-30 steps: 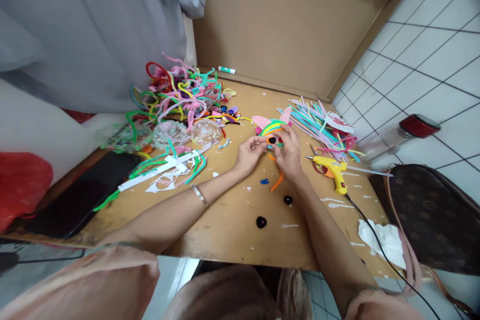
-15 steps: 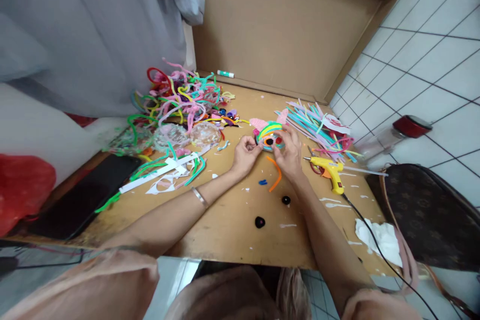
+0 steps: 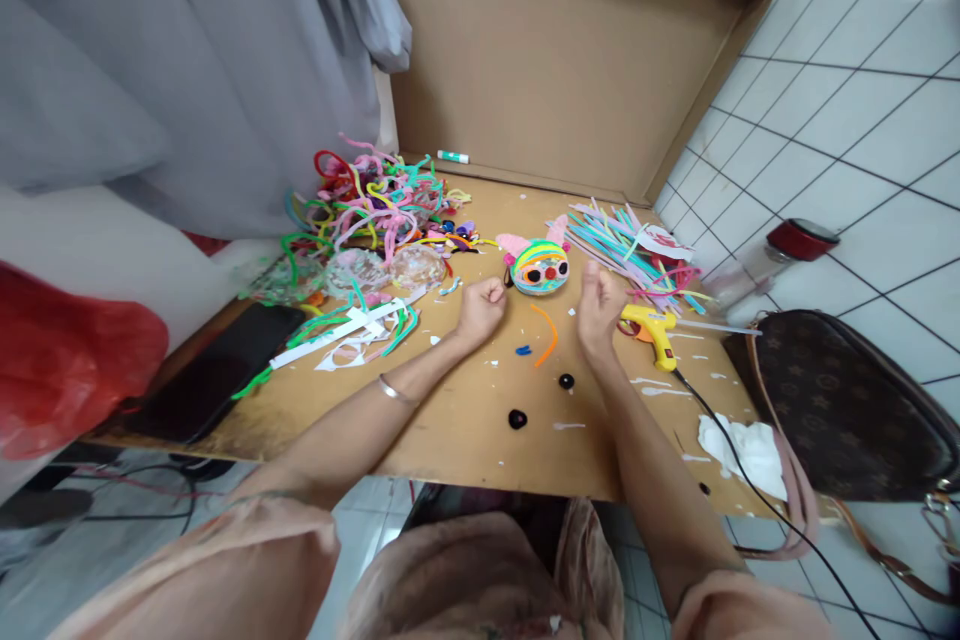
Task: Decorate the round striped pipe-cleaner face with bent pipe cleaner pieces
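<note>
A small striped pipe-cleaner animal head (image 3: 538,265) with pink ears, orange-ringed eyes and a red nose lies on the cardboard table (image 3: 465,400). My left hand (image 3: 481,305) rests just left of it, curled into a loose fist with nothing visible in it. My right hand (image 3: 599,304) hovers to its right, fingers loosely curled, next to the yellow glue gun (image 3: 654,328). An orange pipe-cleaner piece (image 3: 549,334) lies between my hands. Two black pompoms (image 3: 517,417) sit nearer to me.
A tangle of coloured pipe cleaners (image 3: 375,195) fills the back left, straight ones (image 3: 626,250) the back right. A black phone (image 3: 217,370) lies at left, a brown handbag (image 3: 840,400) and a red-lidded jar (image 3: 765,260) at right. A cardboard wall (image 3: 555,60) stands behind.
Both hands let go of the striped head and drew back toward me; it now lies free on the table. The camera view shifted slightly.
</note>
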`<state>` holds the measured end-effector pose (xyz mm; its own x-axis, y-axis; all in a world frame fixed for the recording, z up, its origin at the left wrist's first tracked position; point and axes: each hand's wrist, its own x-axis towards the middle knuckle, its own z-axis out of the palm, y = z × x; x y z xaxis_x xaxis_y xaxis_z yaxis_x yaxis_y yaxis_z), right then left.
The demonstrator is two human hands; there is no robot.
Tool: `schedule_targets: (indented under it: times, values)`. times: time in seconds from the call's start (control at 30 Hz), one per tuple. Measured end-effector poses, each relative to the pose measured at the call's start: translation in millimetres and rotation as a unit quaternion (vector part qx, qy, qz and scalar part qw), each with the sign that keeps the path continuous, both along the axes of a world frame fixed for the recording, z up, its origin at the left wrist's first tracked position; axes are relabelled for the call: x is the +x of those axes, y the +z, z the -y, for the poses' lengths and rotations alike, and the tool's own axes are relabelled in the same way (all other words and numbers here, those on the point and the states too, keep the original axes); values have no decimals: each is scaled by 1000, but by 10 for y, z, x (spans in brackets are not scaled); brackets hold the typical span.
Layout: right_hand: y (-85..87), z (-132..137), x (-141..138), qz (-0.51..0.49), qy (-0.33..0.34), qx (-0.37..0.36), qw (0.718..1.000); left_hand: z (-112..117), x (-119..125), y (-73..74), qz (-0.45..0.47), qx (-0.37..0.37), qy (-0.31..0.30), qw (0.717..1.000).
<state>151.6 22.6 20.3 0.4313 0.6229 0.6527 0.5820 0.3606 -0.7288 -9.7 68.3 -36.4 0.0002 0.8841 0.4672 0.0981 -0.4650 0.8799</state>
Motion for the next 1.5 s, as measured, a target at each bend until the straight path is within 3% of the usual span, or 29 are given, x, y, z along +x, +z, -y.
schedule_targets:
  times: [0.13, 0.4, 0.63, 0.77, 0.97, 1.17, 1.33, 1.5]
  values:
    - [-148, 252, -24, 81, 58, -55, 994, 134, -69, -40, -53, 61, 6, 997]
    - [-421, 346, 102, 112, 7, -100, 989, 336, -163, 15, -76, 109, 40, 990]
    - [-546, 303, 66, 123, 35, -117, 985, 347, -197, 76, -60, 44, 74, 994]
    - [-550, 246, 108, 74, 58, -93, 991, 333, -126, 53, -35, -23, 62, 997]
    - [-423, -227, 304, -42, 34, -71, 996, 179, 147, -68, 119, -171, 4, 978]
    - [-443, -631, 341, -86, 78, -106, 988, 40, 317, -166, 109, -159, -6, 981]
    - [-596, -576, 268, -119, 143, -97, 978, -51, 315, -167, 104, -147, -18, 983]
    - [-623, -457, 221, -132, 144, -83, 977, -105, 268, -102, 115, -133, -49, 983]
